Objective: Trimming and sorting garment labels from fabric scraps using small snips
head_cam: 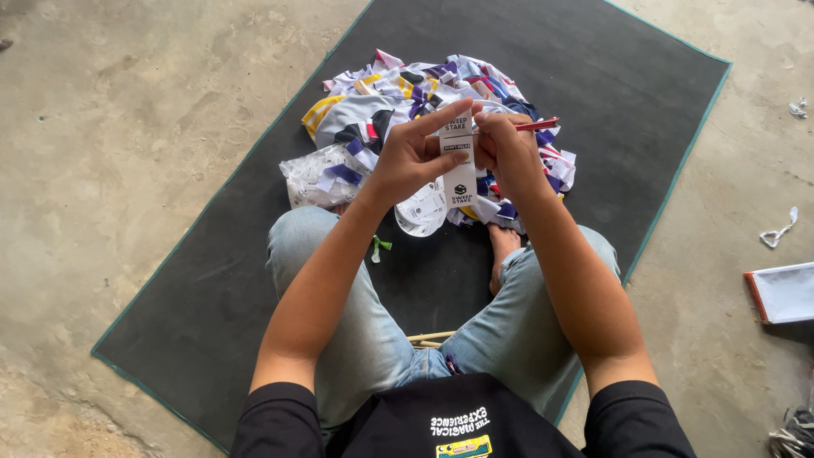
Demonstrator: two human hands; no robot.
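I see left hand [413, 157] pinching white paper label [459, 165] | right hand [506, 151] gripping label plus red tool [538, 125] | sock pile [424, 127] at 12 o'clock | risk, I judge: label tearing if pulled unevenly

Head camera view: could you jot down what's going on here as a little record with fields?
Setting: a person sits cross-legged on a dark mat laid on a concrete floor
Left hand: grip on a white paper strip, held upright
Right hand: on the strip's other edge, also holding a red pen-like tool
Behind the hands: a pile of cloth scraps, white, purple, yellow and red
Far right: a white board with a red edge on the floor
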